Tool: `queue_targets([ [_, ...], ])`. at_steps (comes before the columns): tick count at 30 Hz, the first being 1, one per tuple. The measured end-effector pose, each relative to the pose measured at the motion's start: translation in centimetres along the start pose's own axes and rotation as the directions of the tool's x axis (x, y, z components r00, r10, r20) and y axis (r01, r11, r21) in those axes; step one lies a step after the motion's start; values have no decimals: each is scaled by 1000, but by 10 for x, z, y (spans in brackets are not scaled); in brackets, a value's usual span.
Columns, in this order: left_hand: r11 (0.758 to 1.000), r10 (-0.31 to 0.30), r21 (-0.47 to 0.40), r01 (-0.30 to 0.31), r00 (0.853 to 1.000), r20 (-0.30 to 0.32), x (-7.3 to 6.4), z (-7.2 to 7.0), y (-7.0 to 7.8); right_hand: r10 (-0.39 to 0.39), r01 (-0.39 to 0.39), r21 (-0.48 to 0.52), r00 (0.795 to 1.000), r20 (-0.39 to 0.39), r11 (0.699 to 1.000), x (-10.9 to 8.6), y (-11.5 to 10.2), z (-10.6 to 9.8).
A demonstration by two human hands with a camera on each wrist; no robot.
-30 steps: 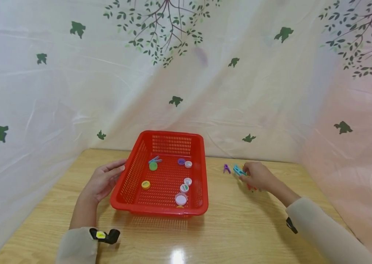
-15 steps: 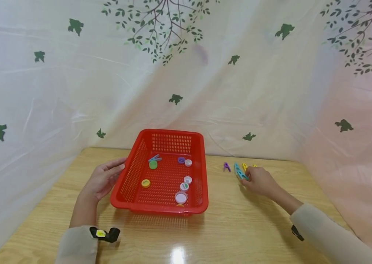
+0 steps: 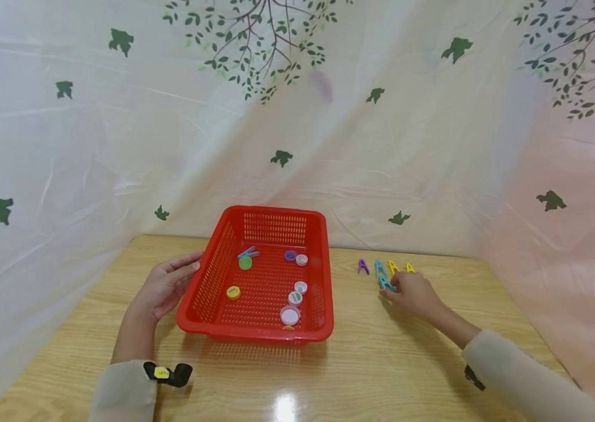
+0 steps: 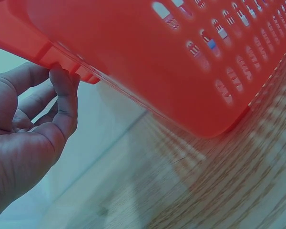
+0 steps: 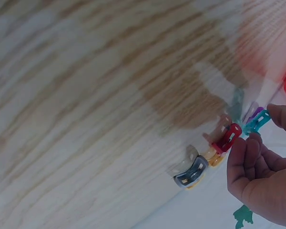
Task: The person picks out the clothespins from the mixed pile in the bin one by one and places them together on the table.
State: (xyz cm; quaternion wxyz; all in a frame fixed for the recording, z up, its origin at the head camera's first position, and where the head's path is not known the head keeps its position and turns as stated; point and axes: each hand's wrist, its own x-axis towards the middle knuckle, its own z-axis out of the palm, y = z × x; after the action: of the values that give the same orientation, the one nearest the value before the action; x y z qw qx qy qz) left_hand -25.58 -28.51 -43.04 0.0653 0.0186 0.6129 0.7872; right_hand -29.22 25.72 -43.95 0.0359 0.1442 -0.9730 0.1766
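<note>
In the head view my left hand (image 3: 167, 286) is at the left rim of a red plastic basket (image 3: 255, 335), its thumb and fingers curled against the rim. The left wrist view shows the fingertips at the rim's underside. Right of the basket, my right hand (image 3: 414, 294) pinches a teal clothespin (image 5: 259, 121) between thumb and fingertips, low over the table. Close by lie a purple clothespin (image 3: 363, 267), a light blue clothespin (image 3: 379, 267) and two yellow ones. A red clothespin (image 5: 228, 138) and a dark blue clothespin (image 5: 191, 172), hidden in the head view, show beside the hand.
Inside the basket lie a blue clothespin (image 3: 248, 252), a green cap (image 3: 245, 263), a yellow cap (image 3: 233, 292), a purple cap (image 3: 290, 256) and several white caps. The wooden table (image 3: 371, 363) ends at a printed curtain (image 3: 355, 176) behind.
My right hand has shifted slightly right and toward me, uncovering the yellow clothespins. The teal clothespin now sits nearer me than the light blue one. My left hand and the basket stay put.
</note>
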Motion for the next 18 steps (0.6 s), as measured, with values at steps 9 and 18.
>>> queue_targets([
  [9,1000,-1,0,1,1000,-6,1,0,0,-14,14,-40,1000,-9,999,2,-1,5],
  [18,1000,-11,3,11,1000,-8,1,0,0,-43,43,-39,999,-17,998,1,-6,6],
])
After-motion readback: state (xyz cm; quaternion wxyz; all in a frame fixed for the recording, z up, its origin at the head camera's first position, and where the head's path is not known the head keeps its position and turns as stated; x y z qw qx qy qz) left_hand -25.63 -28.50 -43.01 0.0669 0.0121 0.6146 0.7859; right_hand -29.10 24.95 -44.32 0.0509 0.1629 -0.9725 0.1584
